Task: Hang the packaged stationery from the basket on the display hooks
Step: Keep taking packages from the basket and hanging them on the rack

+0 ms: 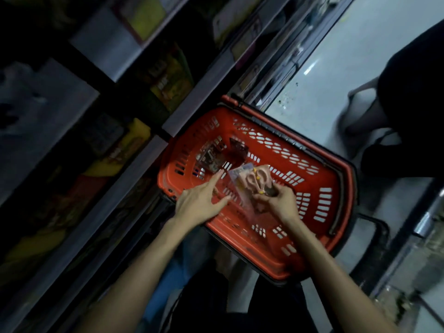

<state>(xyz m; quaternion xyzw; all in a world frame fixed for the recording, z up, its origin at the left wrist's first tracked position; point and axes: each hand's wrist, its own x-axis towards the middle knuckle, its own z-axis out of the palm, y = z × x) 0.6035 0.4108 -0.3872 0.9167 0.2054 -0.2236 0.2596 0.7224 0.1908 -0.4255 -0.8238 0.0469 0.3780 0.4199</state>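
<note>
While dim shelves (153, 131) run along the left, the left hand (201, 203), fingers spread and empty, hovers over the red basket (319, 251) on the floor; the right hand (281, 205) pinches a packaged scissors (252, 182), apparently lifting it for hanging.

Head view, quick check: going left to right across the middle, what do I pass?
Shelves of stocked goods → left hand → packaged scissors → right hand → far rim of the red basket → another person's legs.
</note>
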